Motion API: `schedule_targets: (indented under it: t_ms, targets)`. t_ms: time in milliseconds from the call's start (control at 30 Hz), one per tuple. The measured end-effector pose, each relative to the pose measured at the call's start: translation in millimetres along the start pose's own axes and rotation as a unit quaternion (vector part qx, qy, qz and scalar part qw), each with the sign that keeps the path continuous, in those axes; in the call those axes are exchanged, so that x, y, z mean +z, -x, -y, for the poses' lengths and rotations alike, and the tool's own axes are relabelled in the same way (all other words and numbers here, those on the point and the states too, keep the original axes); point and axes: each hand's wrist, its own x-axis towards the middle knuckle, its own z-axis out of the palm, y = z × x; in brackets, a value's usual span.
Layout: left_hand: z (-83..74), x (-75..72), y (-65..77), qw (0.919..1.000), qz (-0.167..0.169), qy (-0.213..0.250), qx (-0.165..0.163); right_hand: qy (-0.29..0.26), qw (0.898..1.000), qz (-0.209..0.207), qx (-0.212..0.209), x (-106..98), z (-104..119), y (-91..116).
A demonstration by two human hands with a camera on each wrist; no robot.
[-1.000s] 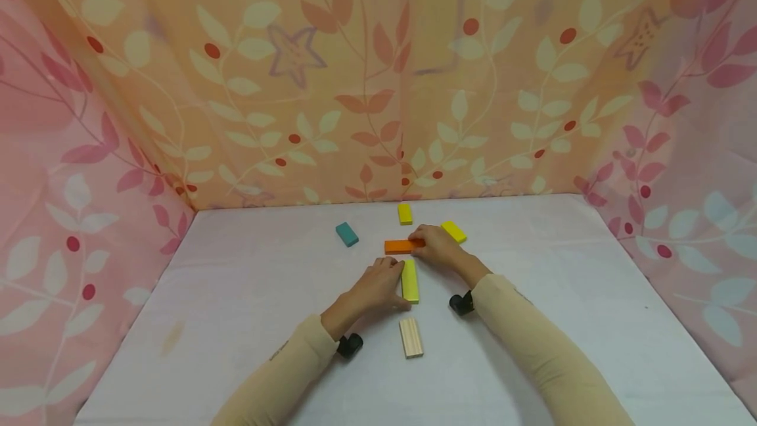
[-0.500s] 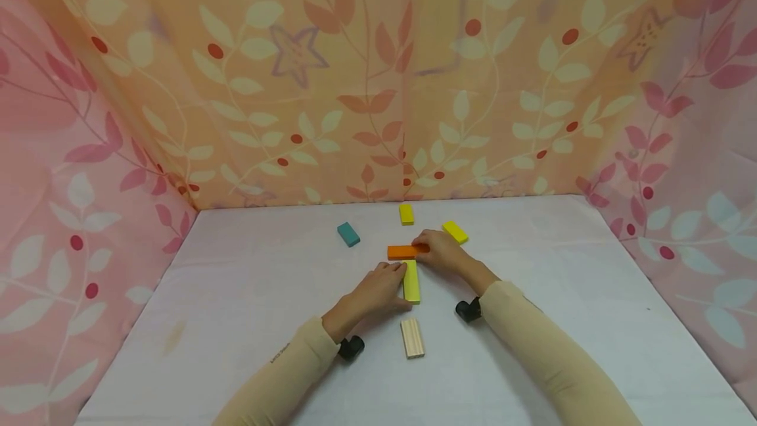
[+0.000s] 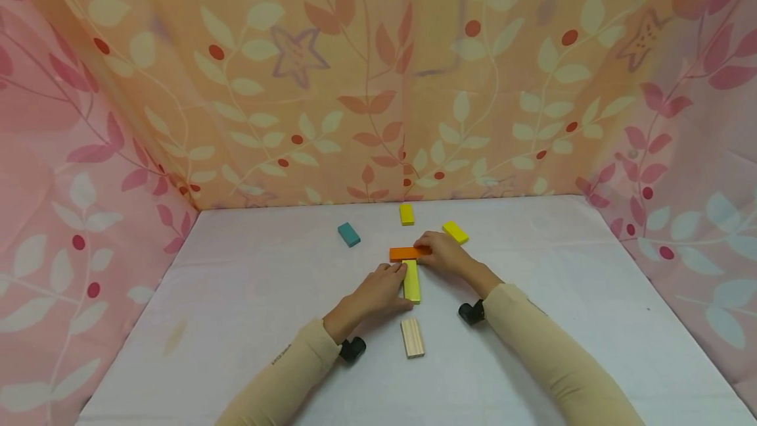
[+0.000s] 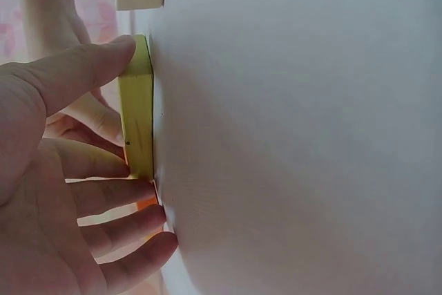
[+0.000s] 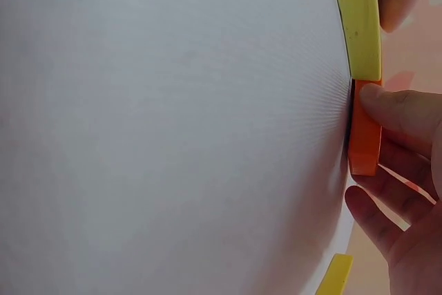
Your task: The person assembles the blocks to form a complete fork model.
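A yellow-green wooden block lies lengthwise on the white cloth in the head view. My left hand holds it by its ends, with the thumb on the near end and the index finger at the far end. Across its far end lies an orange block, which together make a T shape. The right hand pinches the orange block's right part, thumb on the near face and fingers behind. In the right wrist view the orange block touches the yellow-green block.
A plain wood block lies nearer the person. Beyond the hands are a teal block, a yellow block and another yellow block close to the right hand. Patterned cloth walls rise behind and at both sides.
My right hand has drawn the orange block nearer and slightly right, closing the gap to the yellow-green block. The left hand has stayed nearly still.
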Motion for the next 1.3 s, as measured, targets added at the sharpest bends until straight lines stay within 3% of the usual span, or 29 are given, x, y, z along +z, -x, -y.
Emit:
schedule_targets:
  t_ms: [1300]
  targets:
    - [0.2, -0.2, -0.4, 1.0, -0.006, 0.001, 0.005, -0.035, 0.999, 0.023, 0.001, -1.5, 2.0, 2.8]
